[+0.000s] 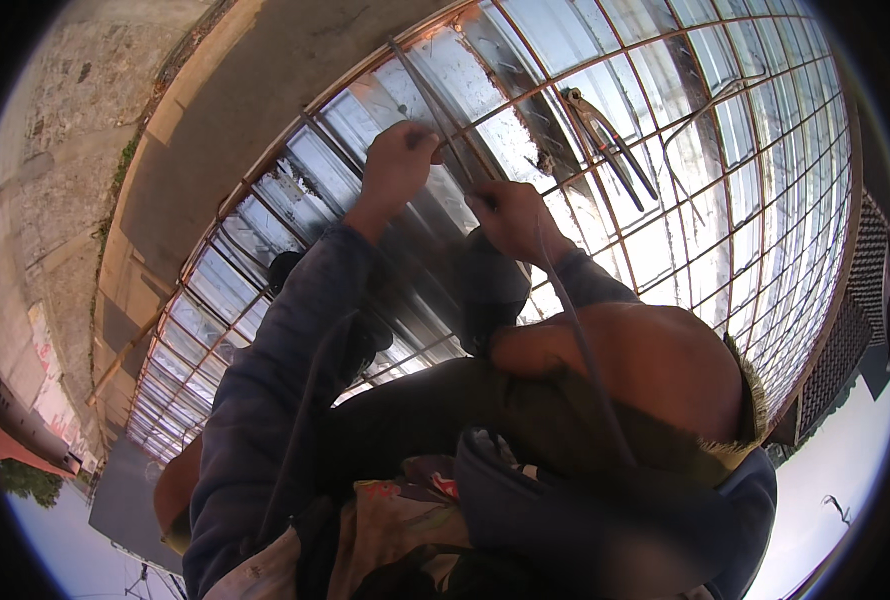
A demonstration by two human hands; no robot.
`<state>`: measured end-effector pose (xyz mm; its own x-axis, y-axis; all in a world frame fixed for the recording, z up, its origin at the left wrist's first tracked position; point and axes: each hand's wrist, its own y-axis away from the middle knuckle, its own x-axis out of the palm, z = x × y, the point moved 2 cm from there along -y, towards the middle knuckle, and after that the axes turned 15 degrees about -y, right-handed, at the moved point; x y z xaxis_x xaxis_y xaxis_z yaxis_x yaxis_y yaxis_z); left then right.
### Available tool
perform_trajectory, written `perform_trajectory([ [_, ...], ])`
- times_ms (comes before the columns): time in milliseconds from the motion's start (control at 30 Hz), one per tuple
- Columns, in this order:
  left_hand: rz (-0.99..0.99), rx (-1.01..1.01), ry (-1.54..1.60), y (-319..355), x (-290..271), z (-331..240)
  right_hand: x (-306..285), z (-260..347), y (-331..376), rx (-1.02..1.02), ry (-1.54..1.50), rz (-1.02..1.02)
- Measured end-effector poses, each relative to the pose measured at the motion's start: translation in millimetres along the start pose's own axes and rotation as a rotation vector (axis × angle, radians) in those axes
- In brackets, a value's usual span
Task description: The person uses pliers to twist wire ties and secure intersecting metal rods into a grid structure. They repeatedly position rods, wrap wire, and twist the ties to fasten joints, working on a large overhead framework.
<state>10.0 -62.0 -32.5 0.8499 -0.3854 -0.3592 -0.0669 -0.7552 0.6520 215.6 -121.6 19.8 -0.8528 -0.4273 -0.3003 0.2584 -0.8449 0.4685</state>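
At far left, concrete ground (55, 130) lies beyond the curved outer edge of the corrugated metal decking (423, 240). The left hand (400, 165), fingers curled, is positioned near this edge, beside a slanting steel bar (426, 88); whether it grips the bar cannot be determined. The bar runs from the edge toward the right hand (515, 218), whose thumb and forefinger meet at it; hold unconfirmed. Right of both hands, long-handled pincers (587, 112) rest on rebar mesh (555, 79), with open room around them.
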Motion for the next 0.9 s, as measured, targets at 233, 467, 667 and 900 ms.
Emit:
perform_trajectory([
  [233,-0.046,0.020,0.132,-8,3,5,-3,-2,-8,0.071,-0.100,-0.078],
  [467,-0.402,0.067,0.112,-11,13,14,15,9,-27,0.030,-0.106,-0.157],
  [667,-0.508,0.172,0.298,-2,18,-3,17,11,-44,-0.025,-0.040,-0.152],
  [900,-0.514,0.279,0.080,29,19,-14,17,11,-49,0.052,-0.169,-0.217],
])
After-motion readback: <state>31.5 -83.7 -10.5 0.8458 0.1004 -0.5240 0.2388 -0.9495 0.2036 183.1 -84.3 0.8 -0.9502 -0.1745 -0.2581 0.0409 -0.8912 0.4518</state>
